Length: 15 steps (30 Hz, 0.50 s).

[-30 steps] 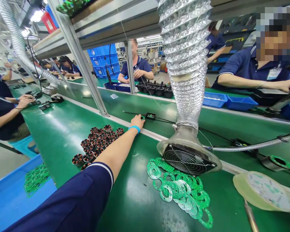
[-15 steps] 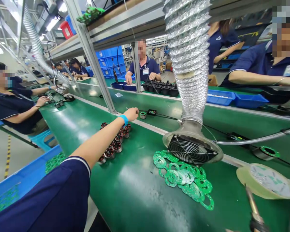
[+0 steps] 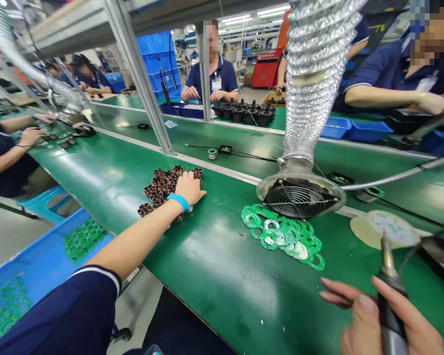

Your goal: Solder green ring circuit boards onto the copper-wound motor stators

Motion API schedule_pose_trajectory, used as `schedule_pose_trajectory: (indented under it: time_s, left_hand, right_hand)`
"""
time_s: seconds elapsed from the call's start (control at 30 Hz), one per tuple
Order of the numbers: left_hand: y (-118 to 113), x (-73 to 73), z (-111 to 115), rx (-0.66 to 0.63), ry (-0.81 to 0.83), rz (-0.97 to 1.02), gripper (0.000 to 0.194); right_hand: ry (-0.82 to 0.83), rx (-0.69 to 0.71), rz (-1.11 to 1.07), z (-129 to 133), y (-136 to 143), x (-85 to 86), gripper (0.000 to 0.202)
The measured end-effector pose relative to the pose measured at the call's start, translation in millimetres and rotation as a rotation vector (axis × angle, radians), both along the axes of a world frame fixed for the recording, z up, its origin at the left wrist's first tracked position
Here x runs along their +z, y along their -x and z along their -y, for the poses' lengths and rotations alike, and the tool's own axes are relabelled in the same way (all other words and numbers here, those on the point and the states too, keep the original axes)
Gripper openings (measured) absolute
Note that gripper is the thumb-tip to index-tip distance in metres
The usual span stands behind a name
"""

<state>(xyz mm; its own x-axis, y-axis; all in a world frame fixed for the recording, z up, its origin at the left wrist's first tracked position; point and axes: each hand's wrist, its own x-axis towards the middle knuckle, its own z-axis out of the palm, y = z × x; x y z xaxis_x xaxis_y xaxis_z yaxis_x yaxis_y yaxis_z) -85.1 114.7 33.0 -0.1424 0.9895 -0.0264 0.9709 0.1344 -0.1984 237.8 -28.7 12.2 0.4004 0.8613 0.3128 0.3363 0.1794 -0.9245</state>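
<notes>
My left hand (image 3: 189, 188), with a blue band at the wrist, lies over a cluster of copper-wound motor stators (image 3: 156, 187) left of centre. Its thumb points out to the right, apart from the fingers, whose tips are partly hidden among the stators. At the lower right my right hand (image 3: 395, 315) holds a soldering iron (image 3: 388, 291) by its dark handle, the metal tip pointing up and away. Some of that hand's fingers stretch out to the left. Between the hands, a pile of green ring-shaped circuit boards (image 3: 281, 234) lies on the green bench (image 3: 222, 276).
A fume-extractor hood (image 3: 299, 197) hangs behind the boards on a silver duct (image 3: 318, 79). A yellowish pad (image 3: 362, 231) and a solder spool (image 3: 370, 194) are at right. A blue tray (image 3: 44, 261) with green boards stands left. Co-workers sit across and at left; a metal post (image 3: 140, 74) rises behind.
My left hand has drawn back from the bench's rear edge onto the stators. My right hand has come into view on the soldering iron. The view has shifted.
</notes>
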Motion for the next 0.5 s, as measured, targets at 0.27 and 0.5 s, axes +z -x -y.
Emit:
schedule_pose_trajectory:
  time_s: [0.27, 0.5]
  left_hand:
    - [-38, 2.0, 73, -0.606, 0.234, 0.213, 0.040]
    - [-60, -47.4, 101, -0.734, 0.097, 0.770, 0.046]
  right_hand:
    - [0.044, 0.298, 0.531, -26, 29, -48.0, 0.030]
    - [0.120, 0.349, 0.677, -36, 47, -59.2, 0.032]
